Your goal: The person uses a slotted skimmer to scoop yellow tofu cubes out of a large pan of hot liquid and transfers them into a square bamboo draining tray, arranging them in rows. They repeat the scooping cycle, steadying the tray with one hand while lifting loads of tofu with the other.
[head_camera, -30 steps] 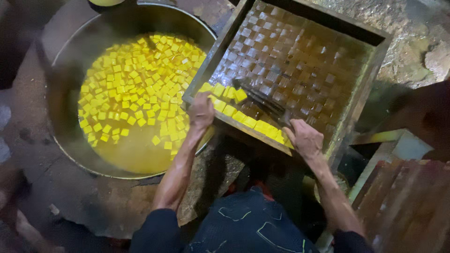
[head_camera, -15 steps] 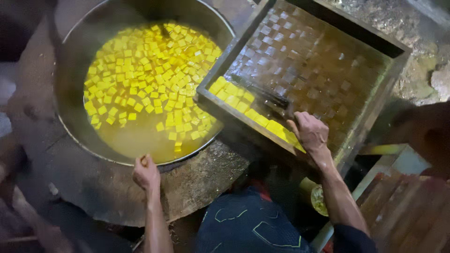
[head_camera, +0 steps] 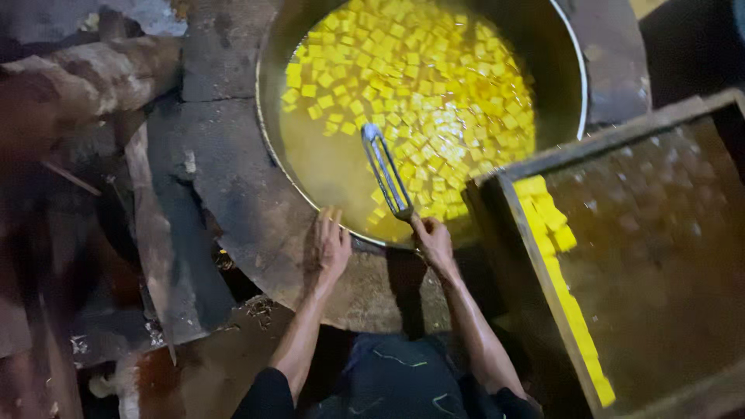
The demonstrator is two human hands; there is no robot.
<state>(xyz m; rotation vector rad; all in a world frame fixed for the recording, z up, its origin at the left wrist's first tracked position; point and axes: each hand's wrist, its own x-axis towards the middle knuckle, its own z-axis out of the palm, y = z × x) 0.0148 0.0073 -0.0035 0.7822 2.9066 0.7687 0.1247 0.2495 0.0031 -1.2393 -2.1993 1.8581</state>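
Observation:
A big round metal pan (head_camera: 576,70) holds yellow liquid with many yellow cubes (head_camera: 419,85) floating in it. My right hand (head_camera: 431,240) grips the handle of a long metal utensil (head_camera: 386,171) that reaches into the liquid near the pan's front rim. My left hand (head_camera: 327,247) rests flat, fingers apart, on the stone surround (head_camera: 233,194) just outside the rim. To the right, a wooden tray (head_camera: 535,256) holds a row of yellow cubes (head_camera: 555,256) along its left wall.
Rough stone and worn wooden planks (head_camera: 151,233) lie to the left of the pan. My knees in dark trousers (head_camera: 403,380) are at the bottom. The wooden tray's dark wet floor (head_camera: 652,256) fills the right side.
The view has swung left. My right hand left the tray and now holds the metal utensil in the pan. My left hand moved up onto the stone by the rim.

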